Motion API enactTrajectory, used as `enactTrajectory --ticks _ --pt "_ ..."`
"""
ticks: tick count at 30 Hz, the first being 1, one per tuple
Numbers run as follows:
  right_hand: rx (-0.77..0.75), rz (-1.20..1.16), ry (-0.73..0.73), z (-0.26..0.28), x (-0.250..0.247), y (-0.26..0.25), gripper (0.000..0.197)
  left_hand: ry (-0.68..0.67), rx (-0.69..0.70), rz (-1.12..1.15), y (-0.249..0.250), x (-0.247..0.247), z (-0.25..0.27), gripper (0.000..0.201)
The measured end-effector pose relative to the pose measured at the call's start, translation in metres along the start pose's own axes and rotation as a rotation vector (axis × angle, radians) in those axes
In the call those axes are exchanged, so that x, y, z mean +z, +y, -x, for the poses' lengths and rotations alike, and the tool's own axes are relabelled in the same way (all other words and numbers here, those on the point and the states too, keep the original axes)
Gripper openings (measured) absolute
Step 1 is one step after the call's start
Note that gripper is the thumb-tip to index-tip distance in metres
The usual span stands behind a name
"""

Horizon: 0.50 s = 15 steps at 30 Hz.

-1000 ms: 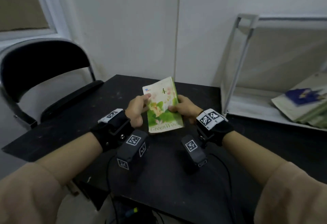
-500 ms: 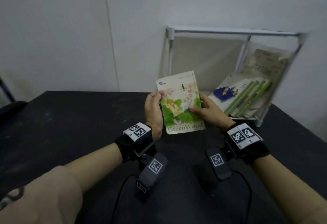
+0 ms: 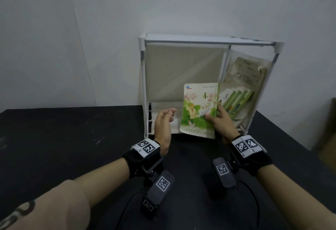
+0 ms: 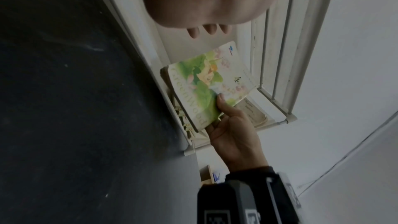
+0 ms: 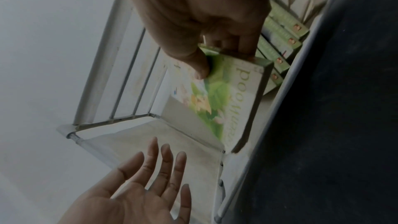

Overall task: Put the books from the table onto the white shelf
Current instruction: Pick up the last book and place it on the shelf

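bare room, black table (image 3: 72, 139), white wall (image 3: 181, 2)

Both forearms wear tan sleeves (image 3: 60, 200) pushed up toward the elbows; the left sleeve carries a dark curved print near its lower edge. Each wrist has a black strap (image 3: 140, 160) topped by a white plate with two black square-patterned markers (image 3: 145, 146). Below each strap hangs a dark grey oblong camera unit (image 3: 160, 189) bearing its own square marker, fixed by a small metal bracket with screws. A thin black cable (image 3: 127, 209) trails from each unit.
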State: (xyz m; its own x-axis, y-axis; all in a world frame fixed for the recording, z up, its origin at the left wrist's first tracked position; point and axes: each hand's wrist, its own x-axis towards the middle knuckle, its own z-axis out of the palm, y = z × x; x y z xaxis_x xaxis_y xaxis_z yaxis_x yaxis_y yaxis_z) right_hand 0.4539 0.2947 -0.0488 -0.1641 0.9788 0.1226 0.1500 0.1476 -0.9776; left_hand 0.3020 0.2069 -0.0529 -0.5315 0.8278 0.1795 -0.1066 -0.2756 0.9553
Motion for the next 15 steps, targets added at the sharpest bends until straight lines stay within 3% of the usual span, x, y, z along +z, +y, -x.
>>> enactTrajectory --ticks 9,15 --pt "-0.012 0.042 0.287 -0.021 0.035 -0.011 0.043 0.04 -0.025 -0.013 -0.001 -0.026 0.01 0.023" --pt "-0.004 0.025 0.372 -0.008 0.054 0.006 0.043 0.058 -0.057 -0.014 0.006 -0.042 0.014 0.023"
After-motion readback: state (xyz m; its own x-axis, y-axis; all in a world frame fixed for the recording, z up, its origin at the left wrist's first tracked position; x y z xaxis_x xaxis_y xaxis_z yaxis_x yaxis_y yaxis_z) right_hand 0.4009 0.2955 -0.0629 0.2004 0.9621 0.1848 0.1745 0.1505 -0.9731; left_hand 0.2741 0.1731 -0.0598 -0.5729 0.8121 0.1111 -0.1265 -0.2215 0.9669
